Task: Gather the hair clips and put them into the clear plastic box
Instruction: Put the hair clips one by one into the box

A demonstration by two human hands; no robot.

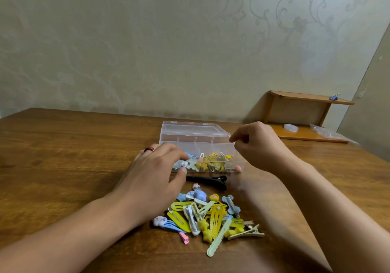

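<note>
The clear plastic box (168, 137) stands open at mid-table with its lid tilted back, and several yellow, white and blue hair clips lie inside. My left hand (156, 173) is at the box's front left corner, thumb against the front wall and fingers over the rim. My right hand (259, 146) hovers at the box's right edge with its fingers curled, and I see nothing in it. A black clip (207, 180) lies just in front of the box. A pile of several colourful hair clips (209, 215) sits nearer to me, between my forearms.
The wooden table (63, 156) runs back to a patterned wall. A small wooden shelf (306, 102) stands at the back right with a blue clip (334, 97) on top, and a white roll (291, 127) and a plastic bag (327, 133) lie below it.
</note>
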